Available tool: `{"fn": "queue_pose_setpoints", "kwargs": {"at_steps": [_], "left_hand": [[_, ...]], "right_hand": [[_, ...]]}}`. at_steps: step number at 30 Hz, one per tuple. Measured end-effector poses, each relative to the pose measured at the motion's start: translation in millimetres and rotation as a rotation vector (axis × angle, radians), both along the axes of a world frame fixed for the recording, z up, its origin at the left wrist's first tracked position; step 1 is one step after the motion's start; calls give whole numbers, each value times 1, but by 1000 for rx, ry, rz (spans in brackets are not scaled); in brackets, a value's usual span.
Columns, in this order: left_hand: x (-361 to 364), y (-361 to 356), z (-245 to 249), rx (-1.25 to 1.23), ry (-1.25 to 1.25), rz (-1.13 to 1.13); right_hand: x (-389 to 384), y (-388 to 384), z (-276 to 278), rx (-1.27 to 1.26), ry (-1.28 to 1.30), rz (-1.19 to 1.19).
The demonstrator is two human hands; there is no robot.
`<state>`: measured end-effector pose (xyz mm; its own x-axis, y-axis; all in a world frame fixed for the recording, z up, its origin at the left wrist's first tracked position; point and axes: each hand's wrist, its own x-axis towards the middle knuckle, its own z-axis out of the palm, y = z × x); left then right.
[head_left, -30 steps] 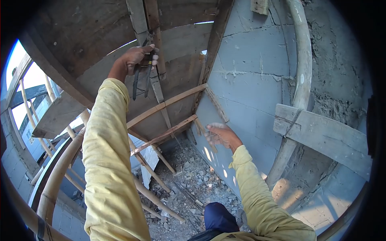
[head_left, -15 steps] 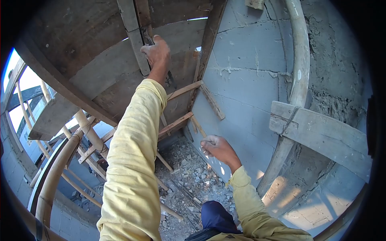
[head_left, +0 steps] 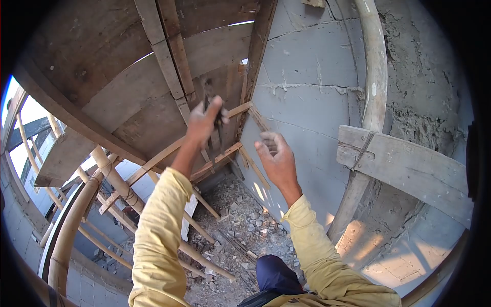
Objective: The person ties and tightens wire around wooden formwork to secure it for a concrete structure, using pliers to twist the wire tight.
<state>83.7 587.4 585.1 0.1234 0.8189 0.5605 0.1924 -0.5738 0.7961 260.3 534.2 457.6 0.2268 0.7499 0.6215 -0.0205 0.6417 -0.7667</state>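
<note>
In my left hand (head_left: 203,123) is a dark metal hand tool, which looks like a pair of pincers (head_left: 207,91). Its head points up and its handles hang below my fist; motion blur softens the outline. The hand is in front of the wooden plank panel (head_left: 153,84), beneath two upright battens (head_left: 162,53). To its right, my right hand (head_left: 277,159) is raised before the grey block wall (head_left: 312,123), fingers loosely curled and apart from the thumb. I can make out nothing in it.
A bamboo pole (head_left: 377,71) with a board (head_left: 399,163) wired across it stands at the right. Bamboo poles (head_left: 69,230) and wooden braces (head_left: 153,163) crowd the left and middle. Rubble (head_left: 238,215) covers the ground below.
My left hand has come down and away from the battens, with the tool still in it. My right hand has risen, and its fingers have loosened from a pinch.
</note>
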Motion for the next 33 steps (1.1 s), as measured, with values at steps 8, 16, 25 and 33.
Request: {"fn": "queue_pose_setpoints", "kwargs": {"at_steps": [8, 16, 25, 33], "left_hand": [[-15, -107, -188, -329, -178, 75], [-66, -174, -348, -568, -881, 543], [-121, -213, -370, -352, -1173, 601], [-129, -232, -361, -253, -990, 766]], "right_hand": [[-59, -53, -147, -408, -174, 1007], [-87, -90, -283, -739, -470, 946], [-103, -118, -291, -1051, -191, 1243], [-89, -115, -265, -797, -771, 1000]]}}
